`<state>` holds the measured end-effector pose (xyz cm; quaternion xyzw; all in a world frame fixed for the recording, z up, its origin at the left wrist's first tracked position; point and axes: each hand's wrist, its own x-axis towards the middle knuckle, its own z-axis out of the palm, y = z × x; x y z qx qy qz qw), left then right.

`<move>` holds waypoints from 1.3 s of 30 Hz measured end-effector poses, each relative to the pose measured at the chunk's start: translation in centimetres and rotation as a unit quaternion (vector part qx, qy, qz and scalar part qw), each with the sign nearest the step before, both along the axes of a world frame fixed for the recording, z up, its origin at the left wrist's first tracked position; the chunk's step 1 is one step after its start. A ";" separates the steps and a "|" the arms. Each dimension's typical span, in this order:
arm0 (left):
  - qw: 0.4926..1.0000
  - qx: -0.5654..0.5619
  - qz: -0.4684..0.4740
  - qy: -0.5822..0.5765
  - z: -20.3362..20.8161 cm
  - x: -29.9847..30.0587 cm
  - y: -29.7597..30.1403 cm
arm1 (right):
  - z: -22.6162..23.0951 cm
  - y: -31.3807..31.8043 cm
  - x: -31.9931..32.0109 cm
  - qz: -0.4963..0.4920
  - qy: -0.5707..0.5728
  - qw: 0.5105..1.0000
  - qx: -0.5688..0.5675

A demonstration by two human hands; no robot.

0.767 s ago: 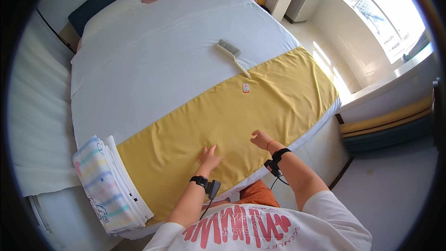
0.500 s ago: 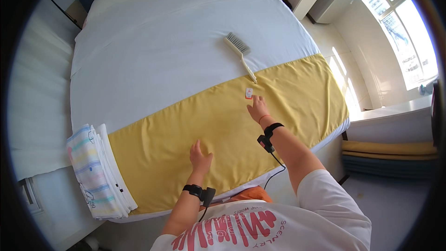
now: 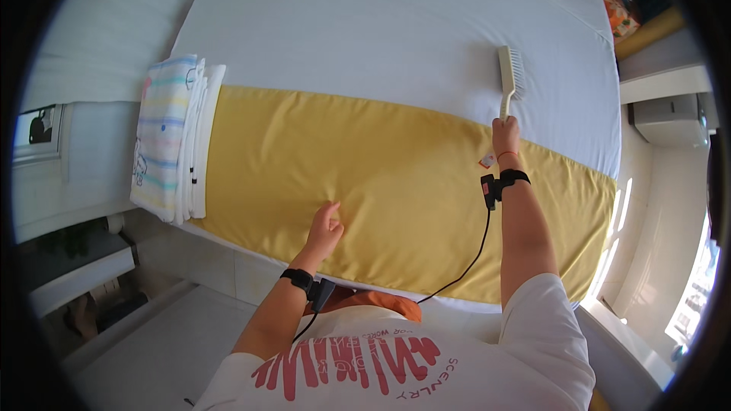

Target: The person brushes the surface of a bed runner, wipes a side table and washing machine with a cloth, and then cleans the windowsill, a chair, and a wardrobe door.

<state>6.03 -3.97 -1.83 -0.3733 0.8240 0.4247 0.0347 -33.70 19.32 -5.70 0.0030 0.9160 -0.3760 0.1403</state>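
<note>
My right hand (image 3: 505, 135) is closed round the handle of a cream bed brush (image 3: 508, 76), at the far edge of the yellow bed runner (image 3: 373, 152). The brush head points away from me over the white sheet (image 3: 358, 27), its bristles facing right. Just left of my right wrist lies a small red-and-white card (image 3: 486, 160) on the runner. My left hand (image 3: 325, 231) hovers near the runner's front edge, fingers loosely bent and apart, holding nothing.
A stack of folded patterned bedding (image 3: 169, 137) stands at the bed's left edge. A thin black cable (image 3: 472, 266) hangs from the right wrist strap. On the right are a wall and a bright window (image 3: 693, 297); at lower left, a low shelf (image 3: 84, 281).
My right hand has reached forward and taken hold of the brush handle. The brush now points almost straight away from me. The whole view has turned, with my left hand still free.
</note>
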 end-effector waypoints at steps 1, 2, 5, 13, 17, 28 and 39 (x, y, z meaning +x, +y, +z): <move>1.000 -0.009 0.013 0.000 0.0 -0.7 -0.6 | 1.2 -1.8 1.3 0.011 0.032 0.998 -0.047; 0.988 -0.148 0.028 -0.029 -0.1 -0.4 0.4 | 2.8 -1.9 2.8 0.001 -0.038 0.997 -0.073; 0.979 -0.187 0.075 -0.041 -0.3 0.3 -2.9 | 6.2 -5.7 14.3 0.139 -0.095 0.978 -0.125; 0.971 -0.068 0.172 -0.155 4.6 0.8 -6.7 | 6.0 -7.2 27.2 0.329 -0.179 0.922 -0.094; 0.977 -0.143 0.080 -0.140 1.4 5.1 -11.4 | 3.6 -3.2 23.9 -0.090 -0.201 0.967 -0.128; 0.974 0.188 0.127 -0.010 0.0 9.1 -26.1 | 15.2 -31.0 36.8 0.441 -0.168 0.879 0.071; 0.954 0.273 0.020 -0.119 0.2 8.2 -24.7 | 11.3 -6.4 36.8 -0.289 -0.103 0.951 0.031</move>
